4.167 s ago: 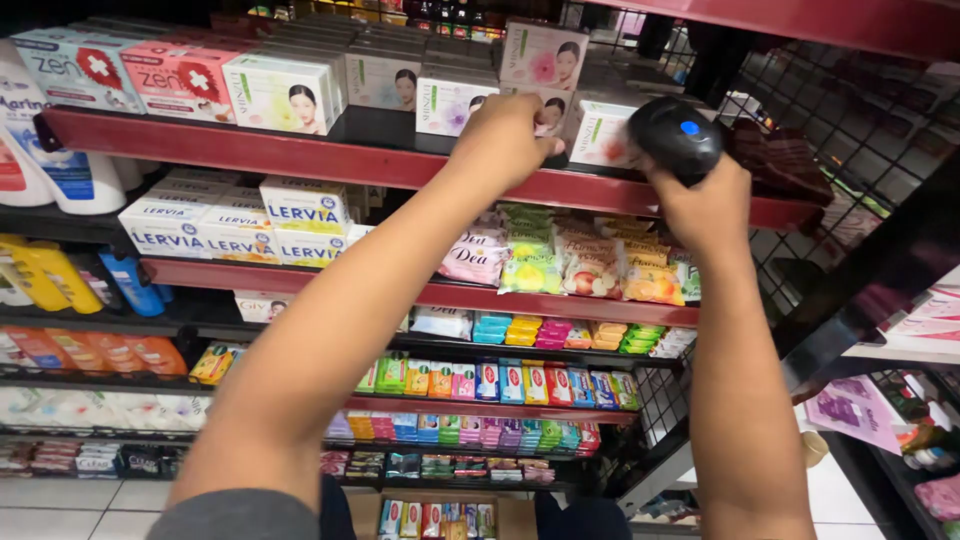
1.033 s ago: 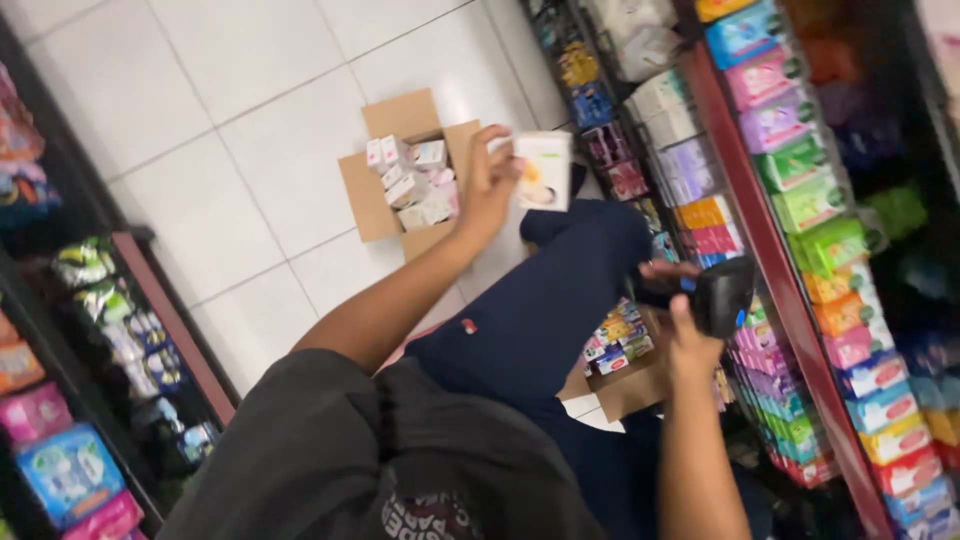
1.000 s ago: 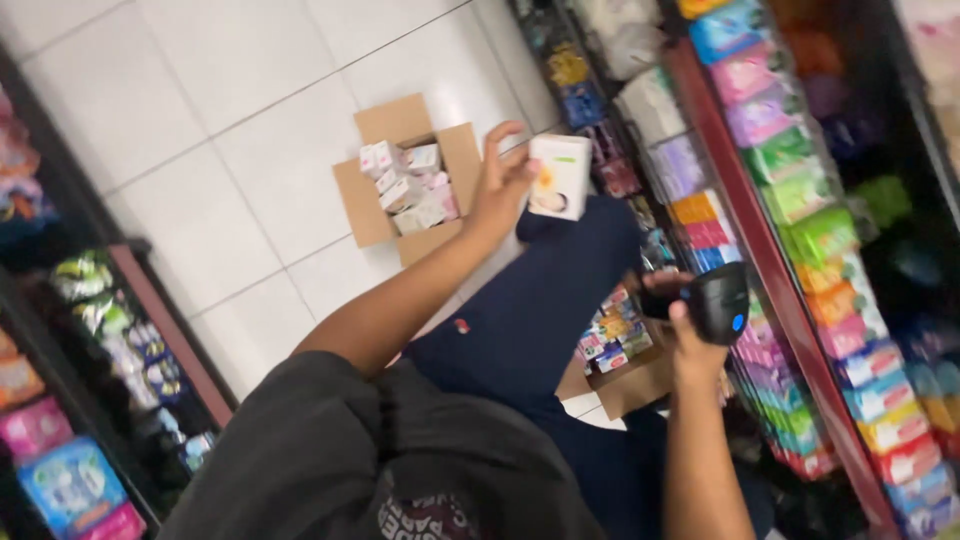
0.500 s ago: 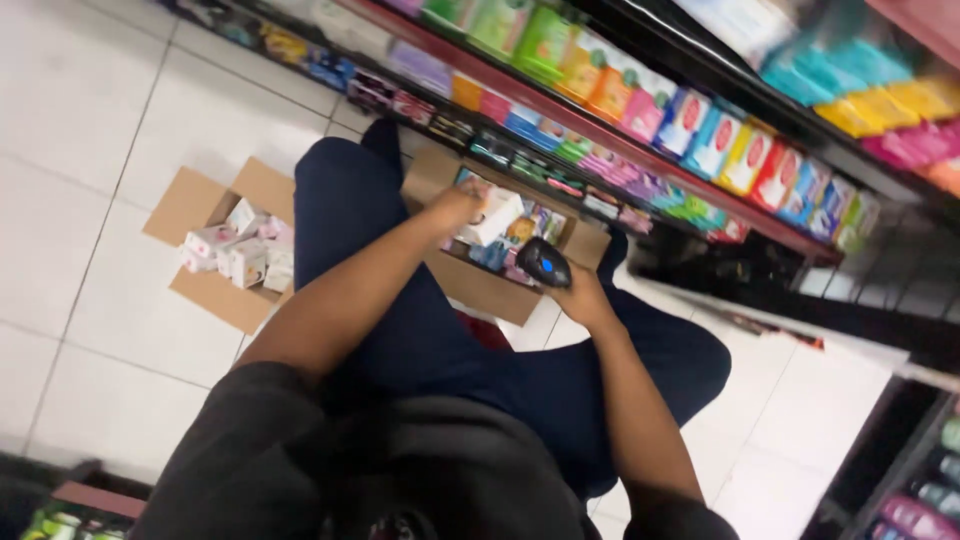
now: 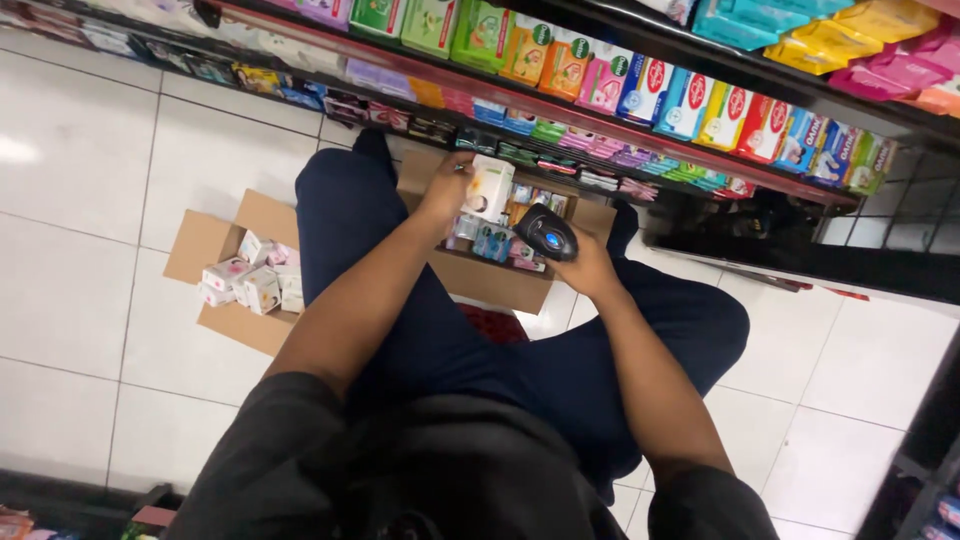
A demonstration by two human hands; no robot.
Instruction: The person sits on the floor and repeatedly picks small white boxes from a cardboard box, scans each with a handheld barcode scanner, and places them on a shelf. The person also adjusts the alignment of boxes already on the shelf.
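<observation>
The left hand [image 5: 445, 190] covers one side of the white carton [image 5: 489, 187], whose print is too blurred to make out. The right hand [image 5: 585, 268] hides the grip of the black scanner [image 5: 546, 232], and the knees block much of the brown box [image 5: 500, 275] behind them. The top shelf [image 5: 850, 40] is cut by the frame's upper edge, and its packets are smeared.

Floor: white tiles [image 5: 80, 140], glossy | shelves [image 5: 640, 120]: red-edged, packed with colourful packets, top of frame | dark rack [image 5: 930, 440]: lower right
</observation>
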